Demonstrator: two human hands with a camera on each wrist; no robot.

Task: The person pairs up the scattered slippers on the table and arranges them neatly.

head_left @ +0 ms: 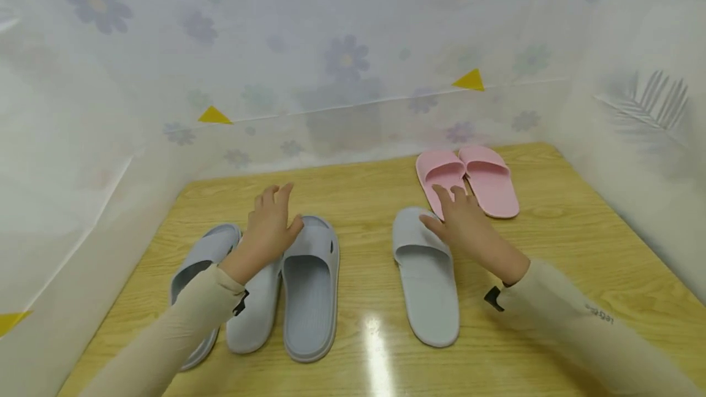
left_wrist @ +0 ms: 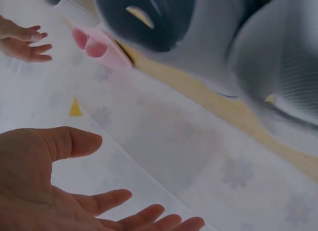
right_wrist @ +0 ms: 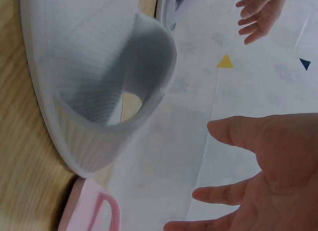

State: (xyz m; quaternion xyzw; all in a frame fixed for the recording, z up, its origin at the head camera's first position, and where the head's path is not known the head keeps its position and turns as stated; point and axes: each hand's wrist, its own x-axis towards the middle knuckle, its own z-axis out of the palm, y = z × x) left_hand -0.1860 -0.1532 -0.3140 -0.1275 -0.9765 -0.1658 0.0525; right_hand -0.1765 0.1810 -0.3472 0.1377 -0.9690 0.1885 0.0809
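My left hand is above the slippers on the left, fingers spread and holding nothing. Under and beside it lie a blue-grey slipper, a pale grey slipper partly covered by the forearm, and another blue-grey slipper, half hidden by the sleeve. My right hand hovers by the toe of a second pale grey slipper, its fingers loosely spread and holding nothing. Behind that hand is a pair of pink slippers, the left one partly covered by the fingers. Both wrist views show the hands apart from the slippers.
The slippers lie on a wood-grain table. A pale floral sheet hangs along the back and sides. Yellow triangles mark the back sheet. Bare wood lies between the left group and the right pale slipper.
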